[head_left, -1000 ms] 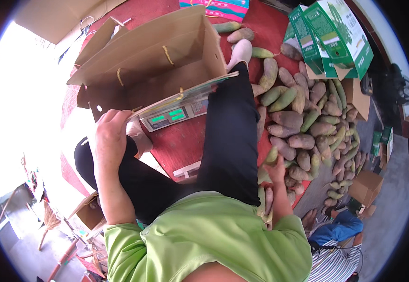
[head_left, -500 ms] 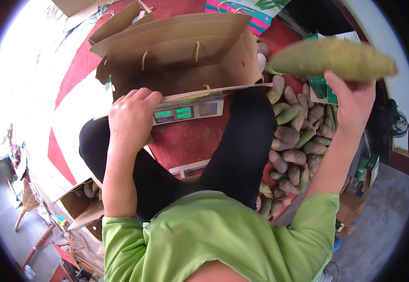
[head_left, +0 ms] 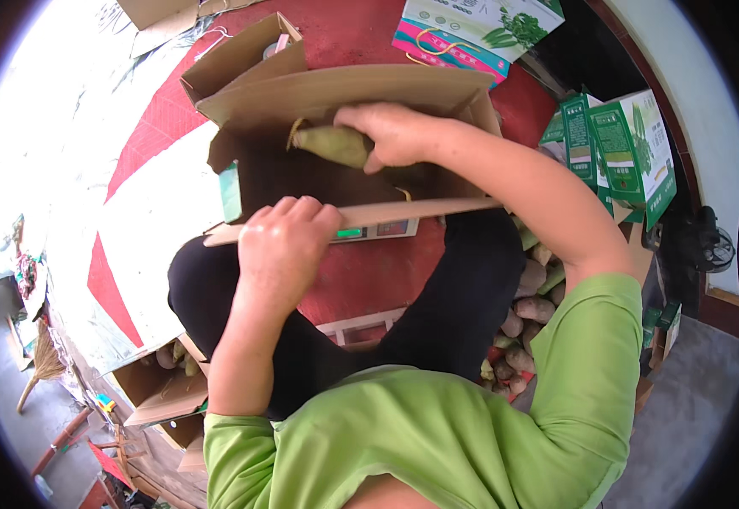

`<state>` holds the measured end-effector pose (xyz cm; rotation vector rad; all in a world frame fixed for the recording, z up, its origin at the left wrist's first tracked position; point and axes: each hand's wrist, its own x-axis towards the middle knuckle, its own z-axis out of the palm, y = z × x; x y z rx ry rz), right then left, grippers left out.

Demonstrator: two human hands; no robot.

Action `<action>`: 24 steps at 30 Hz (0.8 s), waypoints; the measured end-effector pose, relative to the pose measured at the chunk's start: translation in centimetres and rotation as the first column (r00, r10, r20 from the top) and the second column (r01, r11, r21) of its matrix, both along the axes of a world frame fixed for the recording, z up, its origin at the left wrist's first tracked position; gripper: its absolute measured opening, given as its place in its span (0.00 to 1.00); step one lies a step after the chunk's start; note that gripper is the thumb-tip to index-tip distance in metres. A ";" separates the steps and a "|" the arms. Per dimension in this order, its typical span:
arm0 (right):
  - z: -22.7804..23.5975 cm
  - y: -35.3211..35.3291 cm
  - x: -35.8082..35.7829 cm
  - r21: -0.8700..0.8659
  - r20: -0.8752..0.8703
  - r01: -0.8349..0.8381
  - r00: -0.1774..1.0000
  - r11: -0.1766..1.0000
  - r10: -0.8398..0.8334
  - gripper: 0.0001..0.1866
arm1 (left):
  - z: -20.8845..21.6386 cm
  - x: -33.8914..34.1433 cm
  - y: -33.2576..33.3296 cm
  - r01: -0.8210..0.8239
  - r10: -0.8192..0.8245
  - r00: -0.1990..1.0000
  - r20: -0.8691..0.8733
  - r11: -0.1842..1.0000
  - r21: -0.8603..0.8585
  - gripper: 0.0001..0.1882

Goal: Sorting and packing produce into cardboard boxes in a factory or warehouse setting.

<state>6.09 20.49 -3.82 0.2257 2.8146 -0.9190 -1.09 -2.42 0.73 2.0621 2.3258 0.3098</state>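
Observation:
A long cardboard box (head_left: pixel 352 219) with yellow cord handles stands open in front of me. My right hand (head_left: pixel 395 136) reaches down into it, fingers wrapped round a large greenish, tapered root vegetable (head_left: pixel 329 146). The vegetable lies sideways within the box; whether it touches the bottom I cannot tell. At the near edge, my left hand (head_left: pixel 289 246) grips the box's near flap, its fingers folded over the rim. A scale (head_left: pixel 384 229) with a lit green display shows under the flap, mostly hidden.
A pile of purplish and greenish roots (head_left: pixel 529 314) lies to my right, partly behind my arm. Green and white printed boxes (head_left: pixel 620 153) stand beyond it. A smaller open carton (head_left: pixel 246 59) is at the far left. Another box holding roots (head_left: pixel 166 356) sits at my left.
My right hand has brought the root vegetable from the right, above the pile, into the box. My left hand stays on the flap. The whole view has shifted slightly.

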 end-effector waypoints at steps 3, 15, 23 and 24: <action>-3.1 0.1 -0.4 0.054 0.224 -0.050 0.974 0.997 0.037 0.38 | -0.5 0.2 0.8 0.059 -0.060 0.998 0.023 0.997 0.051 0.07; -10.8 -2.0 -1.8 0.077 0.605 -0.316 0.769 0.946 0.208 0.35 | -0.4 -0.1 0.6 0.065 -0.069 0.997 0.037 0.992 0.104 0.05; 2.3 0.7 -0.5 -0.190 0.022 -0.075 0.997 0.979 0.080 0.28 | -0.2 0.0 1.3 0.025 -0.026 1.000 0.007 0.995 0.093 0.08; 5.1 0.7 1.0 -0.255 -0.108 -0.025 0.994 0.967 -0.003 0.27 | -0.1 0.1 1.1 0.015 -0.015 1.000 -0.003 0.996 0.088 0.09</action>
